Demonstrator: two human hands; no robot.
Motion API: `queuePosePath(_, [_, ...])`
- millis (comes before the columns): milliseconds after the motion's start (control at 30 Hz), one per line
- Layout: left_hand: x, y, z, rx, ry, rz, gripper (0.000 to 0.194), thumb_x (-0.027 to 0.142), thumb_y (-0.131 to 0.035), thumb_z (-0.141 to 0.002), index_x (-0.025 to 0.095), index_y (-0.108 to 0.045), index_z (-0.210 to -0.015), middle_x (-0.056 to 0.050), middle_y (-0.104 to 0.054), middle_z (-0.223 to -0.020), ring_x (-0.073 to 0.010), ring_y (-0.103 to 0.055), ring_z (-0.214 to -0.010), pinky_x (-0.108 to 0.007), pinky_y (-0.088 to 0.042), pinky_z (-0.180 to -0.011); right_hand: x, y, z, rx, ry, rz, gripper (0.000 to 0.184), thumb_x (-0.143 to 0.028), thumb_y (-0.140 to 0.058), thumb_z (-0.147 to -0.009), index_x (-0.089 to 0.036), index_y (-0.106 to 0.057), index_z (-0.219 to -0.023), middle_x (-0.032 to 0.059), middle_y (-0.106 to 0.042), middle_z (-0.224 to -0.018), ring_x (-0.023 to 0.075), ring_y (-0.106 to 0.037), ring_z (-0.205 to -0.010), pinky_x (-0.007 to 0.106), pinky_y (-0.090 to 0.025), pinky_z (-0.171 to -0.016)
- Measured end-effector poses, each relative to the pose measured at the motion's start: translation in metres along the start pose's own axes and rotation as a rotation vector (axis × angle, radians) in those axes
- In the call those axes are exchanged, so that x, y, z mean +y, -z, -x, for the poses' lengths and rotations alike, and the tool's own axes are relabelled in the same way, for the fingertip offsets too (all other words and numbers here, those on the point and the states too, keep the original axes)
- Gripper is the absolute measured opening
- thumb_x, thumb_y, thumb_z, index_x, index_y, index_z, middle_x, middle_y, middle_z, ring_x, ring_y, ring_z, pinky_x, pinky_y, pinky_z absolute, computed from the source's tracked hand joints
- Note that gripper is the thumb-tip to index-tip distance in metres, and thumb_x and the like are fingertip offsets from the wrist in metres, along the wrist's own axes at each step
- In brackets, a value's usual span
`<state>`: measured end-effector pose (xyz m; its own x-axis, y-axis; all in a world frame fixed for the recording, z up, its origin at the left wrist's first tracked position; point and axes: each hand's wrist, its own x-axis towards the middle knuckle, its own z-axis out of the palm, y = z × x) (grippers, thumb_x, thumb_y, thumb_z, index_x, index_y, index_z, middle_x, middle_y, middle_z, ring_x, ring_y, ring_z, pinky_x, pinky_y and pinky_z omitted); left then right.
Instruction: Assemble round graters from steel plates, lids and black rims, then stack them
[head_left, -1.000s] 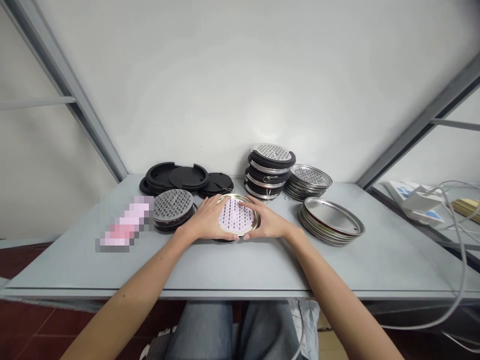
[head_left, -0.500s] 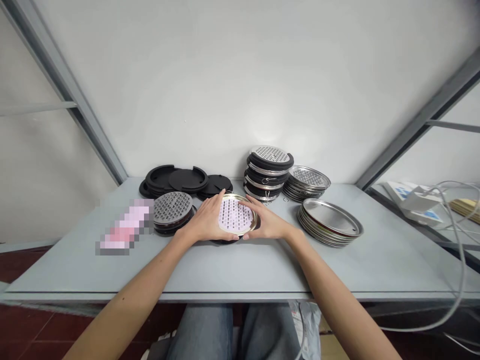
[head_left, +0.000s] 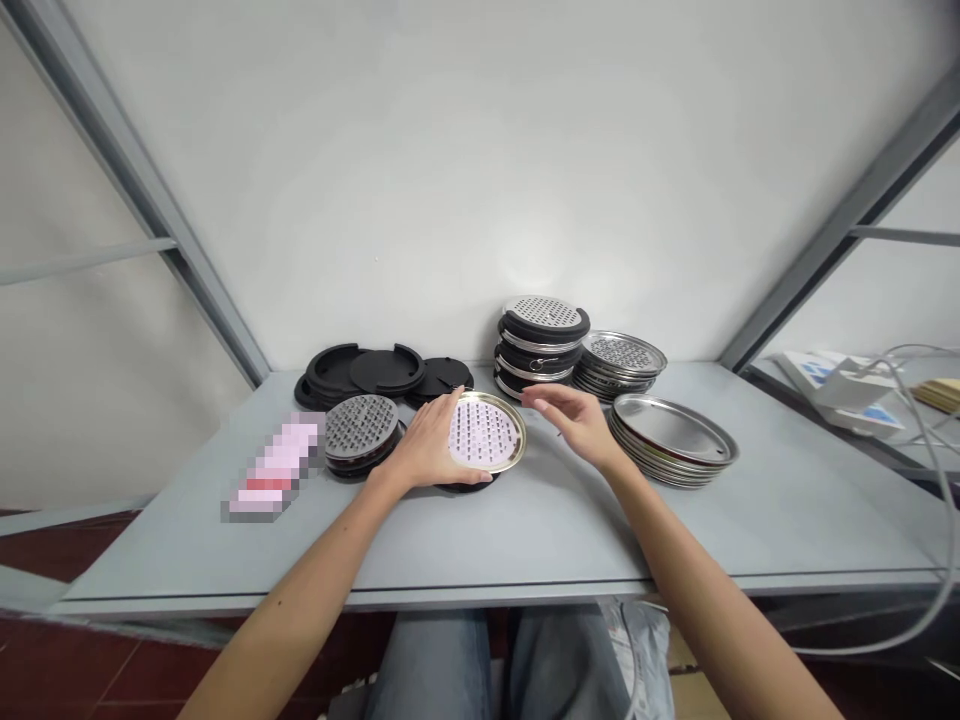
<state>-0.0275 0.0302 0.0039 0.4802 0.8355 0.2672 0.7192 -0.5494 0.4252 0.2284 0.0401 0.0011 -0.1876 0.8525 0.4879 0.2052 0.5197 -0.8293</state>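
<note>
A round grater disc (head_left: 484, 432) with a pale, lilac-tinted toothed face and a gold-toned metal rim lies at the middle of the table, a black base partly showing under its near edge. Around its left side curls my left hand (head_left: 427, 440), thumb along the near edge and fingers at the far edge. My right hand (head_left: 574, 420) hovers just right of the disc, apart from it, with loosely bent fingers and nothing plainly visible in them. A tiny dark bit shows under its thumb, too small to name.
Left of the disc stands a stack of grey grater plates (head_left: 362, 425), with black round holders (head_left: 386, 370) behind. At the back rise stacked black-rimmed graters (head_left: 541, 330) and metal grater discs (head_left: 624, 352). Smooth metal lids (head_left: 675, 432) are piled right; a white cable (head_left: 941, 560) hangs beyond.
My right hand has let go of the disc's right edge and moved right, leaving the rim uncovered. The left hand stays on the disc. The whole view has shifted slightly.
</note>
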Motion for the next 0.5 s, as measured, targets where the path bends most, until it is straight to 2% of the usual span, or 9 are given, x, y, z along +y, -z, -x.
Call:
queuePosePath(67, [0.000,-0.001,0.000,-0.012,0.000,0.004,0.126,0.067,-0.077,-0.049,0.020,-0.016,-0.148,-0.015,-0.030,-0.149,-0.0358,-0.029,-0.136,-0.049,-0.024,-0.112,-0.002,0.010,0.004,0.161,-0.004,-0.057,0.026,-0.042,-0.060,-0.084,-0.021,-0.069,-0.096,0.0063,-0.073,-0.089,0.0225,-0.068,-0.084,0.042,-0.055,-0.082])
queuePosePath(167, [-0.001,-0.002,0.000,-0.030,0.002,0.004,0.124,0.068,-0.077,-0.047,0.021,-0.020,-0.147,-0.015,-0.035,-0.145,-0.0363,-0.030,-0.135,-0.049,-0.025,-0.112,-0.001,0.037,0.003,0.391,-0.034,-0.081,0.027,-0.043,-0.056,-0.084,-0.020,-0.069,-0.091,0.0067,-0.072,-0.088,0.0217,-0.068,-0.082,0.041,-0.055,-0.077])
queuePosePath(233, [-0.002,-0.003,0.000,-0.028,-0.005,0.002,0.122,0.069,-0.077,-0.046,0.021,-0.023,-0.145,-0.015,-0.037,-0.143,-0.0364,-0.032,-0.134,-0.049,-0.026,-0.112,0.002,0.059,-0.005,0.509,-0.098,-0.011,0.028,-0.043,-0.056,-0.082,-0.019,-0.069,-0.091,0.0081,-0.072,-0.092,0.0237,-0.068,-0.086,0.040,-0.056,-0.077])
queuePosePath(300, [-0.002,-0.004,0.001,-0.023,-0.013,0.002,0.121,0.070,-0.077,-0.046,0.022,-0.026,-0.144,-0.014,-0.039,-0.140,-0.0365,-0.033,-0.133,-0.049,-0.026,-0.112,0.006,0.081,-0.016,0.606,-0.157,0.158,0.027,-0.040,-0.056,-0.079,-0.019,-0.069,-0.089,0.0098,-0.072,-0.094,0.0259,-0.068,-0.088,0.041,-0.055,-0.076])
queuePosePath(333, [-0.002,-0.004,0.001,-0.022,-0.016,0.003,0.120,0.070,-0.077,-0.046,0.021,-0.027,-0.144,-0.014,-0.040,-0.139,-0.0367,-0.033,-0.132,-0.049,-0.027,-0.112,0.008,0.091,-0.022,0.624,-0.160,0.288,0.026,-0.038,-0.055,-0.079,-0.019,-0.070,-0.089,0.0099,-0.072,-0.094,0.0266,-0.067,-0.090,0.042,-0.054,-0.079])
queuePosePath(400, [-0.002,-0.005,0.001,-0.025,-0.023,0.008,0.119,0.070,-0.076,-0.046,0.021,-0.028,-0.143,-0.015,-0.040,-0.138,-0.0372,-0.032,-0.132,-0.050,-0.026,-0.111,0.014,0.105,-0.031,0.559,-0.151,0.583,0.026,-0.033,-0.054,-0.078,-0.019,-0.072,-0.090,0.0101,-0.071,-0.096,0.0273,-0.066,-0.093,0.043,-0.050,-0.086])
queuePosePath(500, [0.000,-0.004,0.002,-0.031,-0.043,0.022,0.119,0.069,-0.077,-0.045,0.022,-0.029,-0.143,-0.014,-0.039,-0.139,-0.0373,-0.030,-0.134,-0.051,-0.025,-0.112,0.026,0.116,-0.039,0.370,-0.152,0.923,0.025,-0.029,-0.055,-0.075,-0.017,-0.073,-0.089,0.0130,-0.069,-0.101,0.0291,-0.063,-0.098,0.043,-0.048,-0.089])
